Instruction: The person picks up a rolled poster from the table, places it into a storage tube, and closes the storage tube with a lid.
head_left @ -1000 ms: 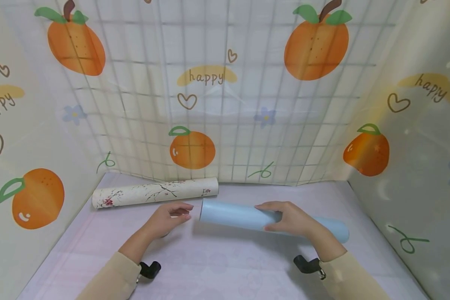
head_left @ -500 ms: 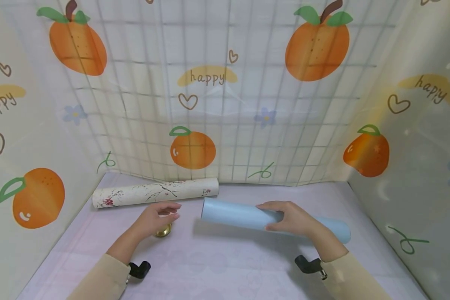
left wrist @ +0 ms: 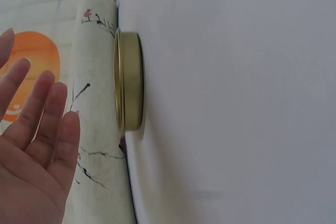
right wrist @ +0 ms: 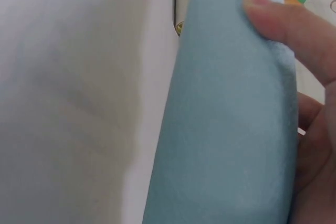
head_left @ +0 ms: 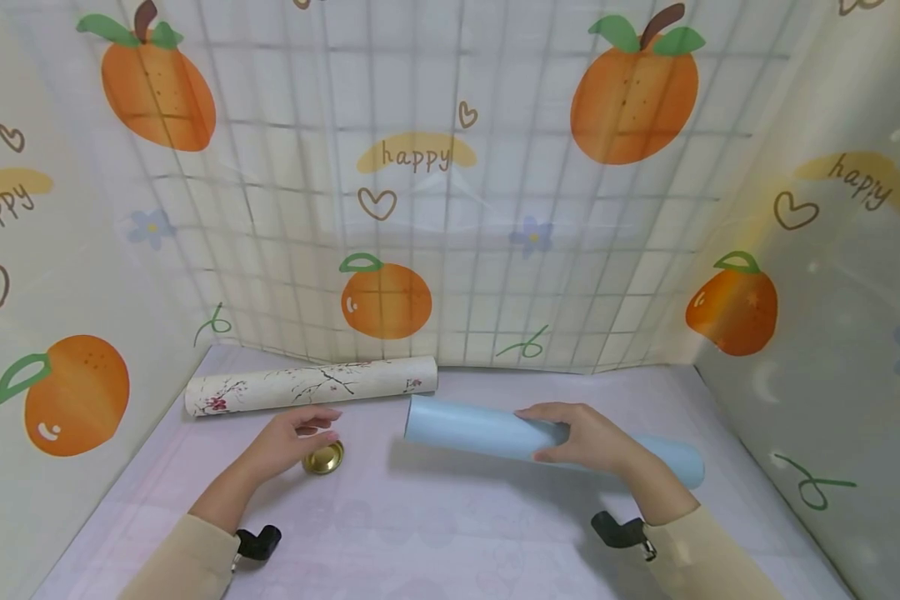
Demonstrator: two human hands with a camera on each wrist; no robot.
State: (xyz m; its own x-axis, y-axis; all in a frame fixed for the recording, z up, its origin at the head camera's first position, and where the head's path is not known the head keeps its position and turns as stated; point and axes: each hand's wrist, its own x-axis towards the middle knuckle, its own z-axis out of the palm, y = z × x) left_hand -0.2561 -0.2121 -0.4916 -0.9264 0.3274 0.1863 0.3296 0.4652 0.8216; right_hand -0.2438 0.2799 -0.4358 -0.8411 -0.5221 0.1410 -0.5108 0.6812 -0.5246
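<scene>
My right hand (head_left: 588,437) grips a light blue roll (head_left: 465,429) around its middle, thumb on the near side. The roll hangs close over the table, tilted with its left end higher, and casts a shadow below. In the right wrist view the blue roll (right wrist: 226,108) fills the middle, with my thumb (right wrist: 283,22) laid along it. A shallow round gold-coloured dish (head_left: 324,458) with a rim lies on the table, just under my left hand (head_left: 292,437). That hand holds nothing; its fingers show relaxed and apart from the gold dish (left wrist: 131,82) in the left wrist view.
A white roll (head_left: 311,387) printed with plum-blossom branches lies along the back left of the table. Walls draped with orange-patterned sheeting (head_left: 480,192) stand behind and on both sides. A pale lilac cloth (head_left: 435,533) covers the table.
My left hand has drawn back to the left, uncovering the gold dish that it hid earlier. The right hand and the blue roll have hardly moved.
</scene>
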